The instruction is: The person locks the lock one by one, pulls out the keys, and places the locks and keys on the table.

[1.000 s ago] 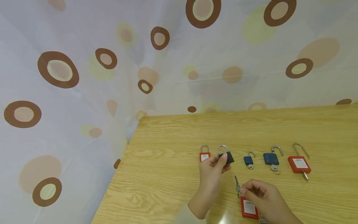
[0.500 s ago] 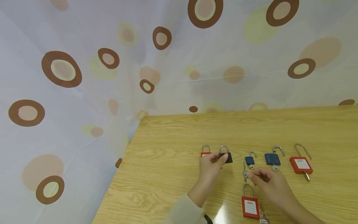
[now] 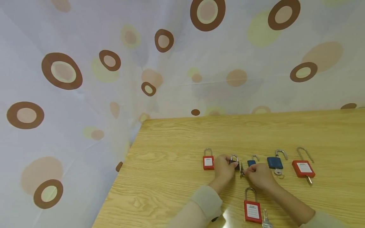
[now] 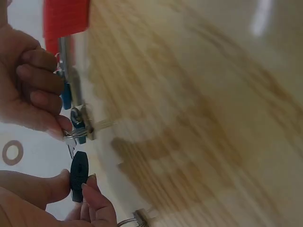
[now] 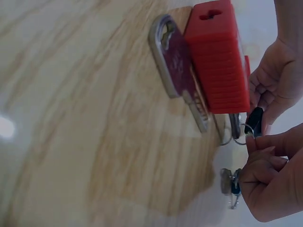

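My left hand [image 3: 223, 171] pinches a black padlock [image 4: 78, 176] between thumb and fingers, its shackle upward in the head view. The left wrist view shows the keyhole end of its body. My right hand [image 3: 260, 175] pinches a small bunch of keys [image 3: 242, 171] on a ring. One key's tip points at the padlock's keyhole end, very close to it in the left wrist view. Just beyond the right hand lies a small blue padlock [image 3: 251, 163] with its shackle open, its lower part hidden by that hand.
A closed red padlock [image 3: 208, 163] lies left of the hands. To the right are a larger blue padlock [image 3: 275, 163] and a red padlock [image 3: 303, 168], both unlocked with keys inserted. Nearer me lie another red padlock [image 3: 252, 212] and a loose key [image 3: 266, 220].
My right hand has carried the keys from near the front red padlock up to the black padlock. My left hand has shifted slightly right with the padlock, uncovering the red one at left.
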{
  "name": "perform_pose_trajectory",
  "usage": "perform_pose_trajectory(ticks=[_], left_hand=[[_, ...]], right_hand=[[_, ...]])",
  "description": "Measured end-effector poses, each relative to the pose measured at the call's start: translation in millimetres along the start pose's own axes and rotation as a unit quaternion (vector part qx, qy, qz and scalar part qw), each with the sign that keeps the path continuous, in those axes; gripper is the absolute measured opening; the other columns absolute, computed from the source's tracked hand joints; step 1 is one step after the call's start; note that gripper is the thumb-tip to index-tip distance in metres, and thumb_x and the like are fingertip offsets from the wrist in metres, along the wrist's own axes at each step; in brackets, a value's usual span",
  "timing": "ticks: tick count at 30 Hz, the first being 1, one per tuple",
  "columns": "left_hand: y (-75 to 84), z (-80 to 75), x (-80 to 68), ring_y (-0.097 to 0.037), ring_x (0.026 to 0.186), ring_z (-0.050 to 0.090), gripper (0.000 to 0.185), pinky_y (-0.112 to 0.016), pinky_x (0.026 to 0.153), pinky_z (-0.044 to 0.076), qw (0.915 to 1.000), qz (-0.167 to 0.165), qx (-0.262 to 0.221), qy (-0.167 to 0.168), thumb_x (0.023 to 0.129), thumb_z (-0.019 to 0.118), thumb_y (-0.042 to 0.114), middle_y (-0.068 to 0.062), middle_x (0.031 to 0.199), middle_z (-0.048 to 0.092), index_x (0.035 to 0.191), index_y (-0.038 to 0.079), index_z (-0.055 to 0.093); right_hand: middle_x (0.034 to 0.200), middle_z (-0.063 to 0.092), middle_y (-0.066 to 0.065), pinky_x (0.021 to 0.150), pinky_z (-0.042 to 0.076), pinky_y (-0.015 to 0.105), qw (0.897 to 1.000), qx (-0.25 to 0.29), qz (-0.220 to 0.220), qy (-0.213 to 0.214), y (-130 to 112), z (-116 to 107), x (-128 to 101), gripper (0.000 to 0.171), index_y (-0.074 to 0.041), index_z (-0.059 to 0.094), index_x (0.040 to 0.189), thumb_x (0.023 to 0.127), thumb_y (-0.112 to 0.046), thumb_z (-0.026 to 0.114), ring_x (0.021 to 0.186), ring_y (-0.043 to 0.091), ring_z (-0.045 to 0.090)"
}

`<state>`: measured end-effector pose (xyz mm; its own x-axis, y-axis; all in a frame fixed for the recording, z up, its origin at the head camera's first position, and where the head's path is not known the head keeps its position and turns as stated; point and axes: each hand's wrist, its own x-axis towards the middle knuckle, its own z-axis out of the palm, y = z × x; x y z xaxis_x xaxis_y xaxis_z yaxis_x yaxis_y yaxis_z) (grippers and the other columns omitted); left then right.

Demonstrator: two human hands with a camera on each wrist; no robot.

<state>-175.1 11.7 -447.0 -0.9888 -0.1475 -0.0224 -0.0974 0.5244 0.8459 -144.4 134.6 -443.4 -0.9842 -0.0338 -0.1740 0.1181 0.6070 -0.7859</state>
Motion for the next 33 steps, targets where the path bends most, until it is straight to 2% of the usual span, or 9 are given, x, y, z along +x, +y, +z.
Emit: perform_pose_trajectory(ticks=[8,13,18,25,30,33], left_hand=[[-2.2,5.6,5.5,-0.006,0.064,0.056,0.012,-0.019,0.053,0.047,0.9992,-0.022,0.031,0.009,0.075,0.075,0.007,-0.006,0.068,0.067,0.069,-0.001,0.068],[-1.1,6.2,9.3,-0.005,0.063,0.054,0.013,-0.017,0.053,0.045,0.9984,-0.017,0.053,0.01,0.074,0.076,0.01,-0.005,0.067,0.067,0.069,0.0,0.07],[0.4,8.6,11.0,-0.004,0.061,0.051,0.015,-0.018,0.053,0.044,0.9972,-0.034,0.066,0.007,0.074,0.076,0.012,-0.003,0.065,0.066,0.065,0.002,0.069],[0.8,11.2,11.8,-0.005,0.059,0.048,0.023,-0.019,0.05,0.042,0.9955,-0.039,0.085,0.02,0.073,0.078,0.013,-0.005,0.064,0.063,0.058,0.002,0.064],[0.0,12.0,12.3,-0.005,0.057,0.041,0.028,-0.019,0.047,0.037,0.9947,-0.039,0.092,0.024,0.073,0.078,0.014,-0.005,0.064,0.061,0.053,0.002,0.061],[-0.6,13.3,12.6,-0.005,0.056,0.041,0.026,-0.02,0.047,0.036,0.9936,-0.041,0.102,0.025,0.073,0.078,0.014,-0.004,0.063,0.061,0.056,0.002,0.063]], right_hand=[[0.049,0.045,-0.003,0.046,0.033,0.024,1.0,-0.005,0.023,0.0,1.2,11.8,5.1,0.031,-0.003,0.059,0.055,0.086,-0.009,0.055,0.049,0.013,0.041],[0.046,0.044,-0.004,0.045,0.034,0.025,1.0,-0.012,0.019,0.0,-3.1,11.6,5.2,0.034,-0.002,0.058,0.054,0.086,-0.009,0.055,0.048,0.013,0.042],[0.046,0.043,-0.004,0.045,0.033,0.024,0.999,-0.025,0.029,-0.016,-5.3,9.6,5.2,0.037,-0.005,0.055,0.051,0.087,-0.011,0.055,0.049,0.013,0.041],[0.043,0.028,-0.007,0.044,0.025,0.02,0.999,-0.036,0.018,-0.021,-4.2,9.9,6.1,0.047,-0.015,0.037,0.045,0.087,-0.011,0.056,0.043,0.008,0.028],[0.043,0.027,-0.007,0.044,0.024,0.02,0.999,-0.043,0.002,-0.016,-2.8,10.7,6.6,0.048,-0.016,0.035,0.045,0.087,-0.008,0.055,0.043,0.007,0.025],[0.042,0.025,-0.008,0.044,0.021,0.018,0.998,-0.055,-0.007,-0.011,-2.8,10.3,5.9,0.048,-0.016,0.032,0.045,0.087,-0.008,0.054,0.042,0.006,0.023]])
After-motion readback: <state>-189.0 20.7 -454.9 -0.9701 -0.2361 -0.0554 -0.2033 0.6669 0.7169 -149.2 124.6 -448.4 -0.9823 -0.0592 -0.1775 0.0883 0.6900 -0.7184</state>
